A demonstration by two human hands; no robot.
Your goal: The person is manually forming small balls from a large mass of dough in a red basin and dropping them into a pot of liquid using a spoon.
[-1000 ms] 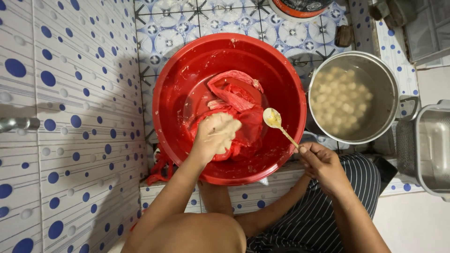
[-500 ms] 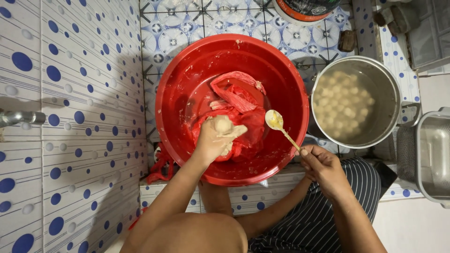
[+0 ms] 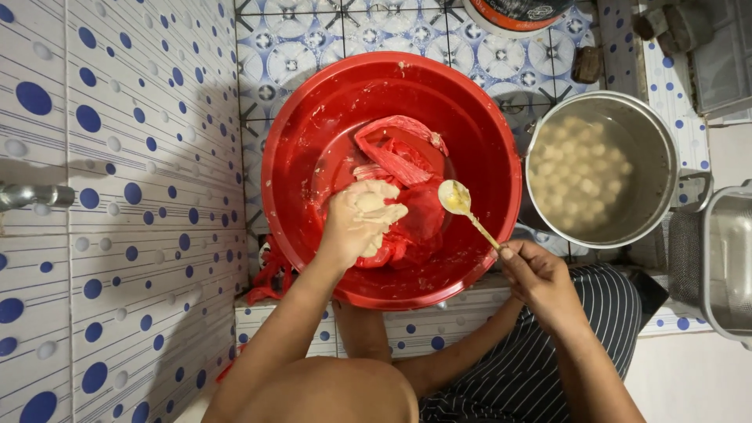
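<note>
1. The pale dough [image 3: 368,205] is a soft, sticky, off-white lump, smeared over the fingers that squeeze it; it sits low inside the red basin [image 3: 313,133], left of the basin's middle.
2. The left hand [image 3: 356,223] has its grip clenched around that dough, knuckles up, wrist crossing the basin's near rim.
3. The right hand [image 3: 536,276] has its grip pinched on the thin handle of a spoon [image 3: 457,199]; the spoon's round bowl is coated in pale batter and hangs over the basin's right half, just beside the dough but apart from it.
4. Beneath the dough lies a crumpled red plastic bag [image 3: 399,153], streaked with dough, filling the basin's bottom.
5. To the right of the basin, touching or nearly touching its rim, stands a metal pot [image 3: 658,141] holding many small pale balls [image 3: 580,176] in cloudy liquid.
6. A second metal container [image 3: 724,258] shows at the right edge, cut off by the frame.
7. A blue-dotted tiled wall [image 3: 117,196] rises on the left, with a metal tap [image 3: 31,194] at its edge.
8. The patterned tiled floor [image 3: 313,47] carries the basin and pot.
</note>
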